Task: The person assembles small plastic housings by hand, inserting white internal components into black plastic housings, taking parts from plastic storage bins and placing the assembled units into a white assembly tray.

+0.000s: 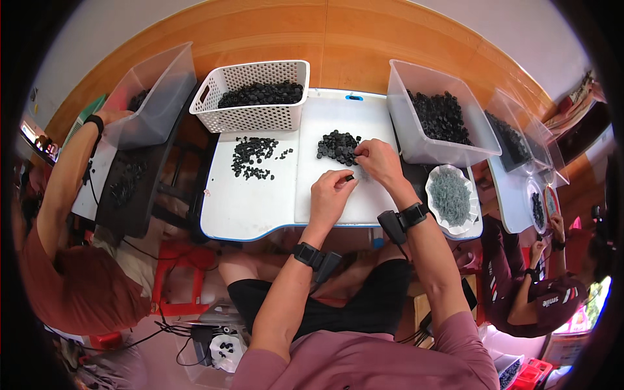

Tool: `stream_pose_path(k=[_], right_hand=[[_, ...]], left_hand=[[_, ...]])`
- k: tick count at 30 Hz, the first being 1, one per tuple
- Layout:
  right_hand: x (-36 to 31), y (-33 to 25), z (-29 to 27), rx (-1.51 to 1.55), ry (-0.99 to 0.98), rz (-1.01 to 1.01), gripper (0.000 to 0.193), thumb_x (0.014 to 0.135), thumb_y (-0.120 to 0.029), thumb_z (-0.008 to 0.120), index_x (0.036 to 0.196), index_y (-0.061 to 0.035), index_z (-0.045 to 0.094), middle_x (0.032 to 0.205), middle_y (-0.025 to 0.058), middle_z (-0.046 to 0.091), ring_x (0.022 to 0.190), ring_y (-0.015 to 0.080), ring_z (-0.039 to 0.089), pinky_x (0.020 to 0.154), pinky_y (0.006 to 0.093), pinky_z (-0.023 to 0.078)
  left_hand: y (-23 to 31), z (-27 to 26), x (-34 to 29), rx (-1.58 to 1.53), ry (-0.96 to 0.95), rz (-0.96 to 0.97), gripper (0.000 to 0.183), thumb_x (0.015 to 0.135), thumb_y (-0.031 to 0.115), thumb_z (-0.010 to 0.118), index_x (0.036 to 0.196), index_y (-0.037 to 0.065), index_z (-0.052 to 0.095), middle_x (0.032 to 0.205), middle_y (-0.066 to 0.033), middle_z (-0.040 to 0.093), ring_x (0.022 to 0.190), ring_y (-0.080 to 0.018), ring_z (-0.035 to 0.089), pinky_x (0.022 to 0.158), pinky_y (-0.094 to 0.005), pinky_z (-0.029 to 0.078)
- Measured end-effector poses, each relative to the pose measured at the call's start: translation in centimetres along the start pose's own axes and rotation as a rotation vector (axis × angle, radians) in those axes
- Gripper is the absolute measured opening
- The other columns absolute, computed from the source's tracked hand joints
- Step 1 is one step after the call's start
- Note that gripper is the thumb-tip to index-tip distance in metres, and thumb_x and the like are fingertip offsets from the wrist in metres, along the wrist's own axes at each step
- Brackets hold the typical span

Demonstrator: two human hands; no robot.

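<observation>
My left hand [331,197] is over the white table [260,211], its thumb and forefinger closed on a small black part [350,177]. Just beyond it, my right hand [380,160] reaches the right edge of a heap of round black parts [338,146]. Its fingertips are pinched together; whatever is between them is hidden. To the left lies a looser spread of smaller black pieces [253,155]. Each wrist wears a black strap with a small device on it.
Behind the piles stands a white perforated basket [250,120] of black parts. A clear bin [448,151] of black parts is at the right. Nearer sits a white scalloped dish [473,224] of thin, translucent greenish pieces [450,195]. Co-workers sit on both sides, one reaching into another bin [159,114].
</observation>
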State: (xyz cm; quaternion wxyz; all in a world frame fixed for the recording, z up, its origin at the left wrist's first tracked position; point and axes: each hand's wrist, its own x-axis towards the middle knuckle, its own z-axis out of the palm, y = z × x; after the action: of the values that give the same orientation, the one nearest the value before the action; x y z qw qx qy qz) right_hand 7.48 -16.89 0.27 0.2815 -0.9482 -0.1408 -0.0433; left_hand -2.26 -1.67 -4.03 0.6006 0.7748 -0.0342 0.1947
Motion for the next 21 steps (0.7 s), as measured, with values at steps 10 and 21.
stream_pose_path(k=[10, 21], right_hand=[[0.4, -0.3, -0.5, -0.128, -0.033, -0.052, 0.013, 0.081, -0.012, 0.073, 0.088, -0.0032, 0.078, 0.088, 0.0167, 0.075, 0.086, 0.0344, 0.073, 0.077, 0.0447, 0.057], [-3.7, 0.5, -1.6, 0.194, 0.106, -0.004, 0.018, 0.081, -0.015, 0.067, 0.089, -0.0021, 0.076, 0.084, 0.0175, 0.075, 0.078, 0.0358, 0.074, 0.074, 0.0424, 0.058]], left_hand=[[-0.2, 0.1, -0.2, -0.034, -0.001, 0.003, 0.023, 0.088, 0.011, 0.08, 0.108, 0.0, 0.077, 0.092, -0.0097, 0.074, 0.077, -0.0149, 0.068, 0.072, -0.0288, 0.056], [-0.2, 0.1, 0.3, -0.018, 0.0, -0.018, 0.023, 0.089, 0.012, 0.08, 0.108, 0.0, 0.077, 0.092, -0.0106, 0.076, 0.076, -0.0145, 0.069, 0.072, -0.0286, 0.057]])
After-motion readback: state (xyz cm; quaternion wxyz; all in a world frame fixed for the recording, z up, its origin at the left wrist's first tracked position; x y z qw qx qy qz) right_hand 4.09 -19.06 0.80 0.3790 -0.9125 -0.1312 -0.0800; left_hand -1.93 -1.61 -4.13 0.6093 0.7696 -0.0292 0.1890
